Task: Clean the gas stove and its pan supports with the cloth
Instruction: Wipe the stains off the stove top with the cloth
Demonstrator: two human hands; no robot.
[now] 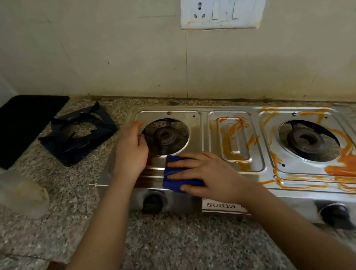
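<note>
Two hands on stainless-steel two-burner gas stove point(193, 120): right hand point(205, 174) flat, pressing blue cloth point(174, 180) on front-left panel; left hand point(130, 150) gripping left burner opening's rim. Black pan supports point(77, 136) on speckled surface point(184, 240), left.

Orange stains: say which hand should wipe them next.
Right. The right hand presses the blue cloth and lies nearer the orange stains; the left hand grips the gas stove at its burner opening.
</note>
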